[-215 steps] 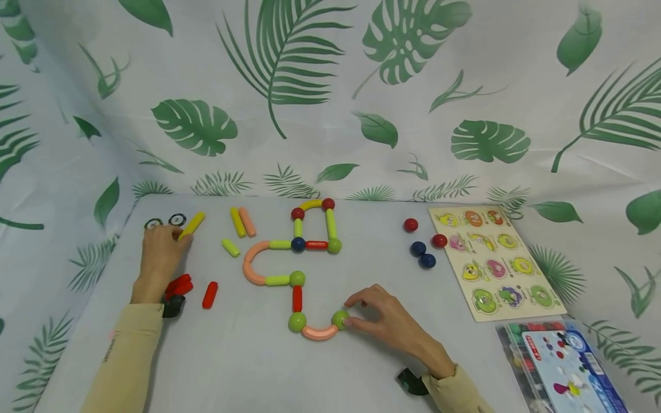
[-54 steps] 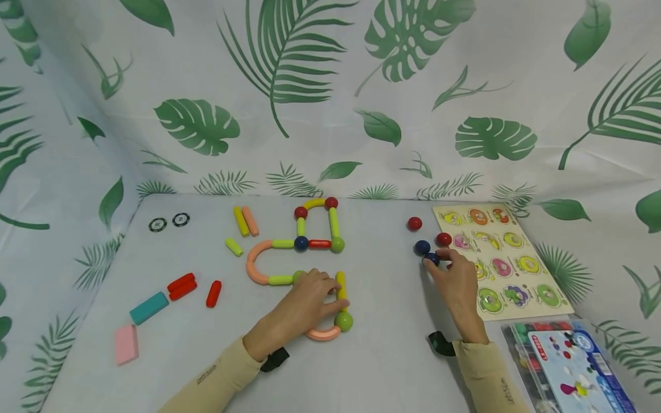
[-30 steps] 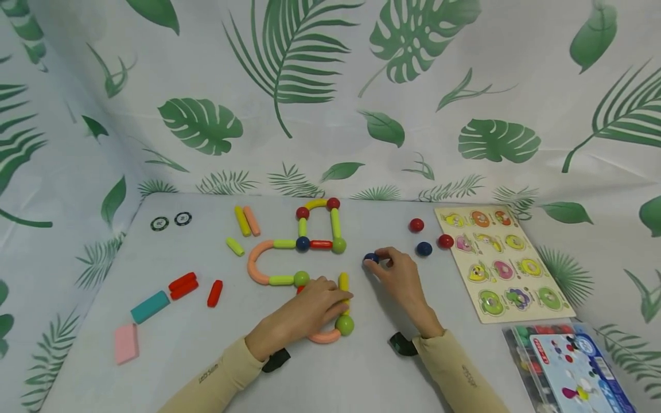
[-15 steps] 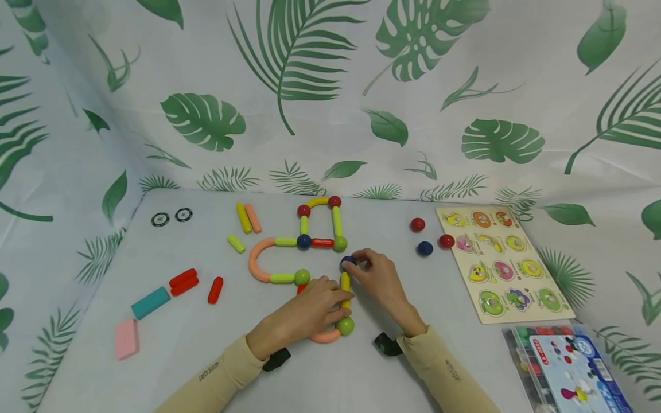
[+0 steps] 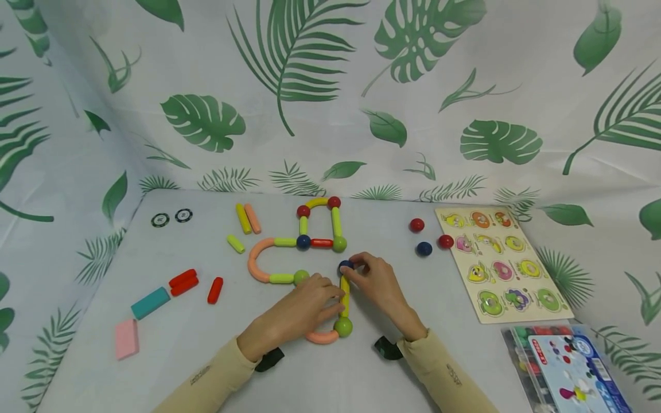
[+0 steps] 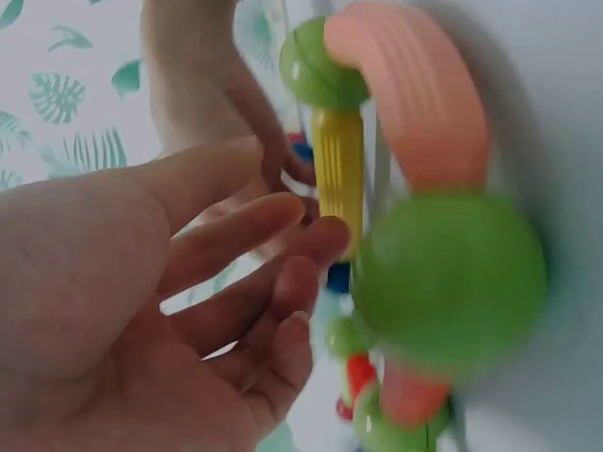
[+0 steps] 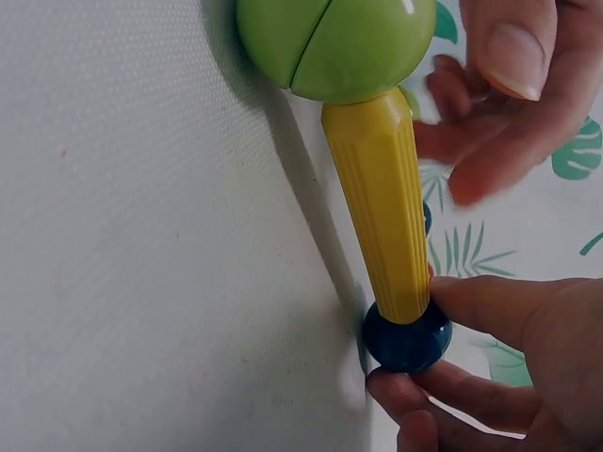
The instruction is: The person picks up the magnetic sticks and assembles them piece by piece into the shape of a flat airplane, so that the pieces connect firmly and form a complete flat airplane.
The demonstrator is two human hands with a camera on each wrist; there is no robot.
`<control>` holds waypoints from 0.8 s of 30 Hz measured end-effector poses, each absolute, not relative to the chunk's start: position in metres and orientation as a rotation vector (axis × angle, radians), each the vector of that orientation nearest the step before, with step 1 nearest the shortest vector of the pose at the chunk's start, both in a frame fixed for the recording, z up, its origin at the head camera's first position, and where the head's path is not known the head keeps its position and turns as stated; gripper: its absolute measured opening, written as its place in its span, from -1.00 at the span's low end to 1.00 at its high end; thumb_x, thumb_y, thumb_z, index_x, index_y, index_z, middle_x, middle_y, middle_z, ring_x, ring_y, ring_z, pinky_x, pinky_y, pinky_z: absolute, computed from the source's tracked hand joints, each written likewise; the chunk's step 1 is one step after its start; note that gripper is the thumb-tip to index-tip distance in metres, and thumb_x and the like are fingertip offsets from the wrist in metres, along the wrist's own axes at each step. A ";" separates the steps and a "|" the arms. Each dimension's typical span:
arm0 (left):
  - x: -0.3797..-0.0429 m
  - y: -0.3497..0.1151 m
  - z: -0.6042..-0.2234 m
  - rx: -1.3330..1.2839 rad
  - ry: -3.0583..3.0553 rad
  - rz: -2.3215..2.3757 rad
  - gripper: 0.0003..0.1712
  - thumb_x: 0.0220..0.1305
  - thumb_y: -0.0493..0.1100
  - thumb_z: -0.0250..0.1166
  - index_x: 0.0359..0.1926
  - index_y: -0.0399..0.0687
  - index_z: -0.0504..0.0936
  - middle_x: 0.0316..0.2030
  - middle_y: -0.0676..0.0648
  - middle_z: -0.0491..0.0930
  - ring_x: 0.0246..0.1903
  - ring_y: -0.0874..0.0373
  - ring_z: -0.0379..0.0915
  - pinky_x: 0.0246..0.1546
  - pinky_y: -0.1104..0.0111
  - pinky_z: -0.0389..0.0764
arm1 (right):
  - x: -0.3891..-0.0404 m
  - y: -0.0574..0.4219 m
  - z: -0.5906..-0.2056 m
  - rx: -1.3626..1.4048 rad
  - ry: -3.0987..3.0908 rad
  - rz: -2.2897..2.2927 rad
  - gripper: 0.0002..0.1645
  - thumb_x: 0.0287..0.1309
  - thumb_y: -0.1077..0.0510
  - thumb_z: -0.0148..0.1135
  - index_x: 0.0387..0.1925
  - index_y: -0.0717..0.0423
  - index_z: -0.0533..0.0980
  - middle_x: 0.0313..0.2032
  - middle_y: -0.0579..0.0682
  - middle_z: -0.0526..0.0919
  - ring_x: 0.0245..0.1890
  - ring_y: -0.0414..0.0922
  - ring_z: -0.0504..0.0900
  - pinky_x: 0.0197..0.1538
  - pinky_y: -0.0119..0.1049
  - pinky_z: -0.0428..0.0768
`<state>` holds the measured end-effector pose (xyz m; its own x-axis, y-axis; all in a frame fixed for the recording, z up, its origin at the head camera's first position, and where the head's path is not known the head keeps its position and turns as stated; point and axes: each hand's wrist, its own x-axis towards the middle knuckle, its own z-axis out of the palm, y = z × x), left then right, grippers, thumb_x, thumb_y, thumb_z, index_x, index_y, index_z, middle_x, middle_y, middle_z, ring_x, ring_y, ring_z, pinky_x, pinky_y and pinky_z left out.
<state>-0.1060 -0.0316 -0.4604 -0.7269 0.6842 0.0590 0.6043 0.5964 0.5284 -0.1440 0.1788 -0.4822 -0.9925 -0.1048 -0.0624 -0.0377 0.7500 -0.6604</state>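
My right hand (image 5: 377, 284) pinches a dark blue ball (image 7: 407, 337) between thumb and fingers. The ball sits against the far end of a yellow rod (image 7: 382, 207). At the rod's near end is a green ball (image 5: 343, 327), joined to a curved salmon piece (image 6: 424, 104). My left hand (image 5: 294, 312) hovers just left of the rod, fingers relaxed and holding nothing, and covers part of the chain in the head view. Further back, the chain continues through a green ball (image 5: 302, 277), a salmon arc (image 5: 254, 261) and a loop with a red rod (image 5: 322, 242).
Loose red balls (image 5: 416, 225) and a blue ball (image 5: 424, 248) lie right, near a fruit puzzle board (image 5: 482, 312) and a clear box (image 5: 573, 367). At left are red rods (image 5: 183, 281), a teal block (image 5: 150, 303), a pink block (image 5: 126, 339) and two round chips (image 5: 160, 219).
My right hand has carried the blue ball left from the loose balls to the yellow rod's far end. The left hand, earlier at the yellow rod, has just drawn slightly left off it.
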 end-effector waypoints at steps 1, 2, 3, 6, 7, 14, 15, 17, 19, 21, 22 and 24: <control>-0.106 -0.037 -0.460 1.046 2.693 0.829 -0.66 0.45 0.00 0.27 0.09 -0.06 0.71 -0.07 0.01 0.69 -0.07 0.16 0.46 0.01 0.31 0.52 | -0.144 0.179 -0.482 -0.117 2.847 -1.072 -0.56 0.27 -0.13 0.37 0.00 0.09 0.65 -0.19 -0.01 0.71 -0.22 -0.09 0.54 -0.15 -0.27 0.49; -0.107 -0.044 -0.459 1.001 2.720 0.860 -0.67 0.44 -0.01 0.28 0.07 -0.06 0.71 -0.07 0.01 0.69 -0.09 0.17 0.46 0.01 0.30 0.53 | -0.144 0.179 -0.483 -0.117 2.847 -1.073 -0.56 0.27 -0.13 0.37 0.00 0.09 0.65 -0.19 -0.01 0.72 -0.22 -0.09 0.55 -0.15 -0.27 0.49; -0.107 -0.052 -0.460 0.960 2.751 0.892 -0.70 0.44 -0.02 0.28 0.05 -0.06 0.71 -0.09 0.03 0.69 -0.10 0.18 0.45 0.00 0.29 0.54 | -0.143 0.179 -0.483 -0.120 2.846 -1.073 -0.55 0.27 -0.13 0.37 0.01 0.09 0.65 -0.18 -0.01 0.71 -0.21 -0.09 0.54 -0.15 -0.27 0.49; -0.107 -0.080 -0.462 0.785 2.859 0.990 -0.76 0.38 -0.07 0.35 -0.02 -0.06 0.72 -0.17 0.07 0.69 -0.15 0.21 0.44 -0.06 0.29 0.57 | -0.143 0.179 -0.483 -0.118 2.847 -1.072 -0.56 0.27 -0.12 0.37 0.01 0.09 0.64 -0.18 -0.01 0.71 -0.21 -0.09 0.54 -0.15 -0.26 0.50; -0.106 -0.091 -0.464 0.711 2.894 1.021 -0.76 0.36 -0.08 0.37 -0.03 -0.05 0.72 -0.19 0.08 0.68 -0.15 0.21 0.44 -0.07 0.29 0.58 | -0.143 0.179 -0.482 -0.116 2.848 -1.071 -0.56 0.26 -0.12 0.38 0.01 0.08 0.64 -0.18 -0.01 0.71 -0.21 -0.09 0.54 -0.15 -0.26 0.50; -0.099 -0.167 -0.476 0.245 3.180 0.953 -0.73 0.20 -0.18 0.50 -0.14 -0.24 0.71 -0.34 -0.11 0.65 -0.28 0.02 0.43 -0.25 0.22 0.50 | -0.143 0.179 -0.482 -0.115 2.844 -1.065 -0.57 0.26 -0.11 0.39 0.02 0.07 0.64 -0.18 -0.03 0.70 -0.22 -0.10 0.52 -0.16 -0.27 0.48; -0.097 -0.175 -0.477 0.189 3.200 0.921 -0.71 0.18 -0.18 0.51 -0.16 -0.28 0.70 -0.36 -0.14 0.64 -0.30 -0.02 0.43 -0.27 0.20 0.47 | -0.143 0.179 -0.482 -0.112 2.844 -1.068 -0.57 0.25 -0.11 0.39 0.01 0.08 0.64 -0.19 -0.03 0.70 -0.22 -0.09 0.52 -0.16 -0.27 0.48; -0.094 -0.187 -0.478 0.092 3.204 0.871 -0.66 0.16 -0.15 0.52 -0.20 -0.35 0.67 -0.38 -0.19 0.61 -0.34 -0.07 0.40 -0.29 0.17 0.42 | -0.142 0.180 -0.483 -0.106 2.852 -1.066 -0.57 0.26 -0.10 0.39 0.01 0.08 0.64 -0.20 -0.03 0.69 -0.23 -0.09 0.51 -0.17 -0.27 0.47; -0.091 -0.195 -0.478 0.034 3.181 0.839 -0.63 0.15 -0.14 0.53 -0.24 -0.38 0.65 -0.40 -0.22 0.60 -0.35 -0.09 0.40 -0.30 0.15 0.42 | -0.142 0.180 -0.483 -0.106 2.860 -1.068 -0.58 0.26 -0.09 0.39 0.01 0.08 0.64 -0.22 -0.03 0.68 -0.23 -0.09 0.51 -0.18 -0.27 0.47; -0.089 -0.199 -0.477 0.003 3.137 0.821 -0.62 0.14 -0.13 0.53 -0.29 -0.40 0.64 -0.43 -0.22 0.60 -0.38 -0.07 0.41 -0.33 0.17 0.45 | -0.142 0.179 -0.484 -0.105 2.863 -1.070 -0.58 0.26 -0.10 0.39 0.01 0.08 0.64 -0.23 -0.03 0.67 -0.24 -0.08 0.51 -0.19 -0.27 0.46; -0.088 -0.200 -0.477 -0.007 3.111 0.821 -0.63 0.14 -0.13 0.53 -0.30 -0.40 0.64 -0.44 -0.21 0.60 -0.41 -0.05 0.42 -0.36 0.19 0.46 | -0.142 0.179 -0.484 -0.107 2.863 -1.071 -0.58 0.26 -0.10 0.39 0.01 0.08 0.64 -0.24 -0.04 0.67 -0.23 -0.09 0.51 -0.19 -0.27 0.45; -0.087 -0.202 -0.477 -0.020 3.065 0.827 -0.65 0.15 -0.16 0.52 -0.31 -0.41 0.65 -0.48 -0.18 0.60 -0.46 0.00 0.43 -0.42 0.26 0.47 | -0.142 0.177 -0.484 -0.109 2.857 -1.076 -0.58 0.26 -0.11 0.38 0.01 0.07 0.63 -0.24 -0.04 0.66 -0.23 -0.08 0.50 -0.19 -0.27 0.45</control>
<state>-0.0872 -0.2015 -0.4765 -0.9994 -0.0205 0.0284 -0.0034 0.8642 0.5032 -0.1416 0.1771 -0.4843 -0.9937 -0.0972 -0.0562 -0.0360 0.7499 -0.6605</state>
